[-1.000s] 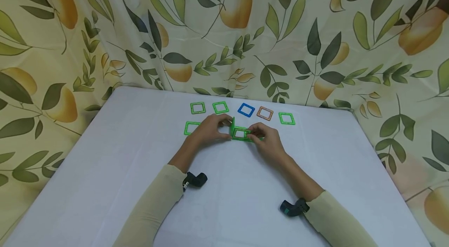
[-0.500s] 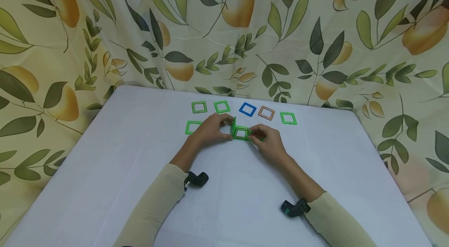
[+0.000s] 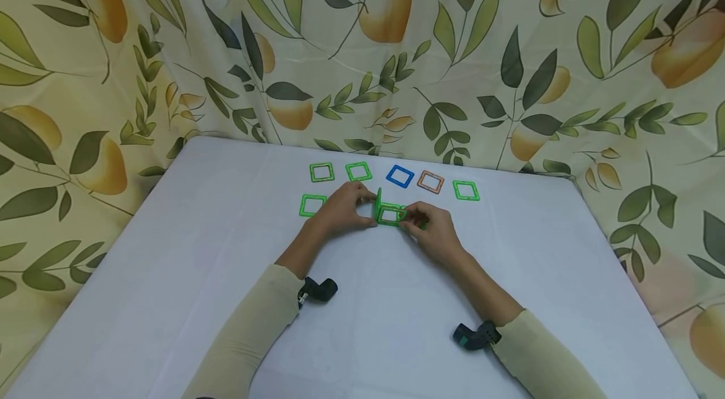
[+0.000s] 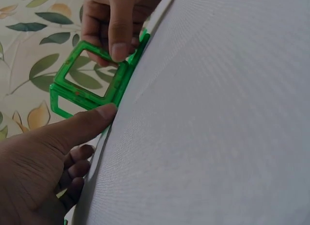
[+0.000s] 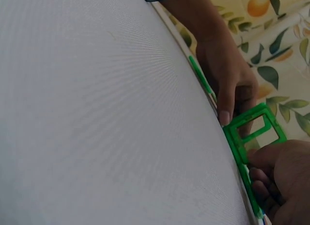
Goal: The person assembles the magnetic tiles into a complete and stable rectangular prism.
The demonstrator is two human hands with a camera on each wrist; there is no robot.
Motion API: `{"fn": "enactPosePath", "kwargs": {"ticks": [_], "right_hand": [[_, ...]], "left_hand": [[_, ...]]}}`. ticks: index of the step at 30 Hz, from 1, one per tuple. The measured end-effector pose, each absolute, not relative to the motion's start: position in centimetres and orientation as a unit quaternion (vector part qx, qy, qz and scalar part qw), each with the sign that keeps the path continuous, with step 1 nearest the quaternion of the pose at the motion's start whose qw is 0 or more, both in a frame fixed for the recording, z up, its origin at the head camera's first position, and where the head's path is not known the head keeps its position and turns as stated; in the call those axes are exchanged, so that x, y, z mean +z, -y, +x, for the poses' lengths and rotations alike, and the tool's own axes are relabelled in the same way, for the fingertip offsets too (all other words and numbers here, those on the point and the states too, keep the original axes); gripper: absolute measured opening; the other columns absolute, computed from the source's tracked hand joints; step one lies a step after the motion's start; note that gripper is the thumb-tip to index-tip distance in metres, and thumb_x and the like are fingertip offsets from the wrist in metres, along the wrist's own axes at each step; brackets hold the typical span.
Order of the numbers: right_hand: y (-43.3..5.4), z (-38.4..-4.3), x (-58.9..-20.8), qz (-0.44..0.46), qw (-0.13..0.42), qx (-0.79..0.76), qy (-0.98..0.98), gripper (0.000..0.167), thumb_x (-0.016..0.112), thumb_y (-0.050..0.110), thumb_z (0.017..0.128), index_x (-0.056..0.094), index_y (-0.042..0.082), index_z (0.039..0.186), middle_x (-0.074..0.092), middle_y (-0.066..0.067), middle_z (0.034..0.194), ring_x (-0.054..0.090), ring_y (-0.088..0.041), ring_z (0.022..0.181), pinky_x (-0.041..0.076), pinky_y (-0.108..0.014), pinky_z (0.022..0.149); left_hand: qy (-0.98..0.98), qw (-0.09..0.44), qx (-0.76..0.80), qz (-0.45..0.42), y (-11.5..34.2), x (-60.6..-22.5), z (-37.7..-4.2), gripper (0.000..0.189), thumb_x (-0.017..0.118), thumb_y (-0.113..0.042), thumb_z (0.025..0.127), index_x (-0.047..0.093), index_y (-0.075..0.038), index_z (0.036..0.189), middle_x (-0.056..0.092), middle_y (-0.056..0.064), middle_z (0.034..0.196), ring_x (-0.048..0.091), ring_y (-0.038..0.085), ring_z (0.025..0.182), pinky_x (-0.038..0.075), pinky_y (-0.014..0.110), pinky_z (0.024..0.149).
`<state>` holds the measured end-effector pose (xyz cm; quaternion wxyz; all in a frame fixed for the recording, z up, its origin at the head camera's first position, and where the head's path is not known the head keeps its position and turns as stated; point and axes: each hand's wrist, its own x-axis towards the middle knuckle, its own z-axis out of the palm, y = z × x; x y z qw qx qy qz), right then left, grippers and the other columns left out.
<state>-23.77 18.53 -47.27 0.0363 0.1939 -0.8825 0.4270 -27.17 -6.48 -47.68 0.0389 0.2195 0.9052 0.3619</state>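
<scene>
Several green square magnetic tiles stand joined at the middle of the table. One upright tile (image 3: 377,205) appears edge-on at the left in the head view. My left hand (image 3: 342,207) holds it between thumb and fingers, with the thumb tip at its lower front corner. Beside it, at a right angle, stands a front tile (image 4: 80,94). My right hand (image 3: 433,230) pinches this tile's right side; its thumb shows on the frame in the left wrist view. Along the tabletop lies a flat green tile (image 5: 252,192), partly hidden by the right hand.
Behind the hands lie two green tiles, a blue tile (image 3: 399,176), an orange tile (image 3: 430,182) and another green tile (image 3: 466,191). One more green tile (image 3: 311,205) lies left, partly behind the left hand. A leaf-patterned curtain (image 3: 362,72) hangs behind the white table (image 3: 362,323).
</scene>
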Motion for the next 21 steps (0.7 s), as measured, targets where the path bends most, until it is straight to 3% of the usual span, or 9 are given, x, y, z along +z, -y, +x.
{"fn": "enactPosePath", "kwargs": {"ticks": [21], "right_hand": [[-18.61,-23.89,-47.44,0.19,0.037,0.426,0.884,0.015,0.082,0.002,0.091,0.075,0.002,0.104,0.072,-0.004,0.088,0.061,-0.02,0.077,0.05,-0.023,0.067]], "left_hand": [[-0.905,0.028,0.364,0.219,6.57,-47.99,-27.16,0.06,0.093,-0.03,0.083,0.071,-0.012,0.136,0.06,0.003,0.122,0.053,0.02,0.109,0.049,0.034,0.093]]}}
